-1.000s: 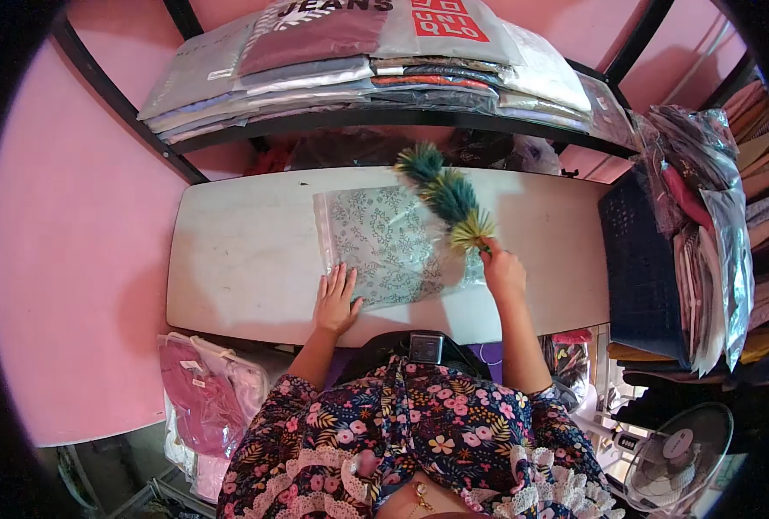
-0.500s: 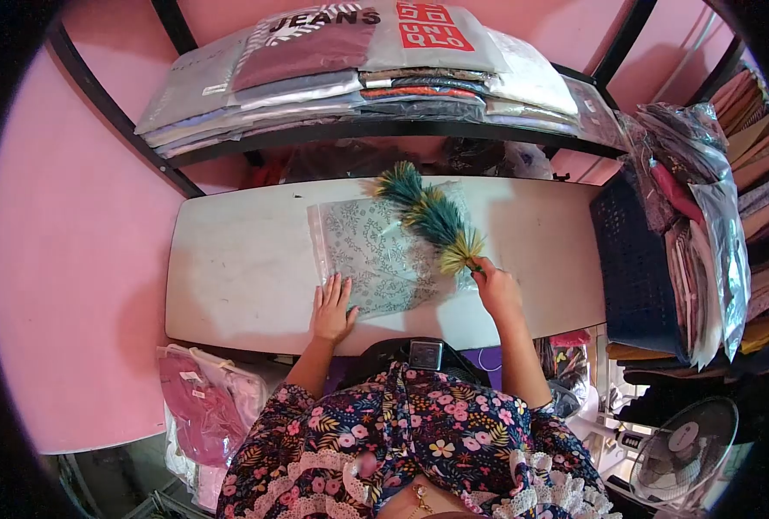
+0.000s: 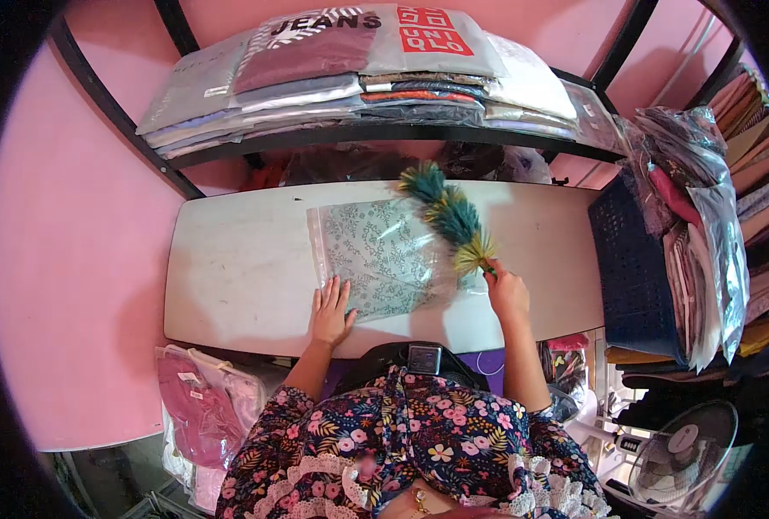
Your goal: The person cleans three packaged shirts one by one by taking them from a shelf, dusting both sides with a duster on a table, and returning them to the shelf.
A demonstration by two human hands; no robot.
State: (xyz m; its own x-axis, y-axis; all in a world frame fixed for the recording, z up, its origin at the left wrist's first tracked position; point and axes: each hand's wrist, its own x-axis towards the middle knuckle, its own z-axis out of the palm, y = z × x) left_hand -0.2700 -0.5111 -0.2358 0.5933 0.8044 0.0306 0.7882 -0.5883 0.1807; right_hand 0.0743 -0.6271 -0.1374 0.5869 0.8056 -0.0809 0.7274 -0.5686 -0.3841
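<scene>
Where a white table (image 3: 229, 268) stretches out, a patterned plastic packet (image 3: 371, 246) lies mid-table, a bristly duster (image 3: 450, 216) slanting over it; the right hand (image 3: 509, 296) grips the duster's near end, the left hand (image 3: 331, 317) rests flat on the packet, ungrasping.

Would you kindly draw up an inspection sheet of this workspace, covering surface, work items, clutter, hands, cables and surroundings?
Surface: white table, with a few small dark marks.
Work items: clear packet with a leafy pattern, lying flat; green-and-yellow duster angled across its right part, contact unclear.
Clutter: blue basket of clothes at the table's right end; bagged garments piled on the shelf.
Hands: left hand flat on the packet's lower-left part; right hand gripping the duster's handle.
Cables: thin pale loop below the table's front edge; what it is, unclear.
Surroundings: pink wall; fan at lower right.
</scene>
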